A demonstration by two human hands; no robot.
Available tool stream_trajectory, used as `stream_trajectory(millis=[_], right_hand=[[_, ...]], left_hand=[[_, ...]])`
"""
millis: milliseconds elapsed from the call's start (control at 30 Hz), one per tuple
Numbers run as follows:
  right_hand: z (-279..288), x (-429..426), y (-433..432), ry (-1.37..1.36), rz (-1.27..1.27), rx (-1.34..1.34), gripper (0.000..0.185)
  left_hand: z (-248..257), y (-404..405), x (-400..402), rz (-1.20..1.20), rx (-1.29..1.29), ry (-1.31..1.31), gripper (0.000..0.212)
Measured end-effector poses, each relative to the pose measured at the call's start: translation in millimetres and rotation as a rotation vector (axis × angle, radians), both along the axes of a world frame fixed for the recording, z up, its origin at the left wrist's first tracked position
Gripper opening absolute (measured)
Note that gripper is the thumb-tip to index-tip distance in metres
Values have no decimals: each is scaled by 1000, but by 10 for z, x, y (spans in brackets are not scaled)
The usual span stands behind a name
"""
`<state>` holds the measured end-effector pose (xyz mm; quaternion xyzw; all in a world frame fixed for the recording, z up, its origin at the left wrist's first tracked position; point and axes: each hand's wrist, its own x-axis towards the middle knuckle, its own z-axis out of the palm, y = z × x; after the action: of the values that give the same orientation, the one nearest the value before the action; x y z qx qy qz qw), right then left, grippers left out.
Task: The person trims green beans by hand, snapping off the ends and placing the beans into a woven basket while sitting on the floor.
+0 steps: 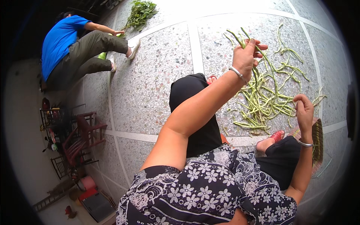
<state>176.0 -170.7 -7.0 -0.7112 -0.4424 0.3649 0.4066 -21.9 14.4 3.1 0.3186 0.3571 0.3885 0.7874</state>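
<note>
Raised above the floor, my left hand grips several long green yard-long beans, their stems poking out past the thumb and their lengths hanging down. A loose heap of pale green long beans lies on the speckled floor beneath it, with stray ones scattered towards the far right. Near the heap's right edge is my right hand, its fingers curled; whether something thin is pinched in them cannot be told. A metal bangle circles each wrist.
A woven basket stands beside my right forearm. At upper left a person in a blue shirt reaches towards green vegetables, near a leafy green bunch. Dark red wooden chairs and a ladder are at the left. My red sandals flank the bean heap.
</note>
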Motion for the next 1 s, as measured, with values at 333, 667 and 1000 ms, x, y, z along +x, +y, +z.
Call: stream_trajectory(millis=[333, 667, 1000], right_hand=[[49, -150, 28, -434, 134, -20, 17], [76, -168, 61, -553, 199, -27, 15], [104, -341, 154, 7, 125, 2, 19]], left_hand=[[-54, -60, 109, -4, -14, -32, 24], [-19, -109, 88, -96, -115, -39, 18], [-149, -526, 297, -376, -47, 114, 23]])
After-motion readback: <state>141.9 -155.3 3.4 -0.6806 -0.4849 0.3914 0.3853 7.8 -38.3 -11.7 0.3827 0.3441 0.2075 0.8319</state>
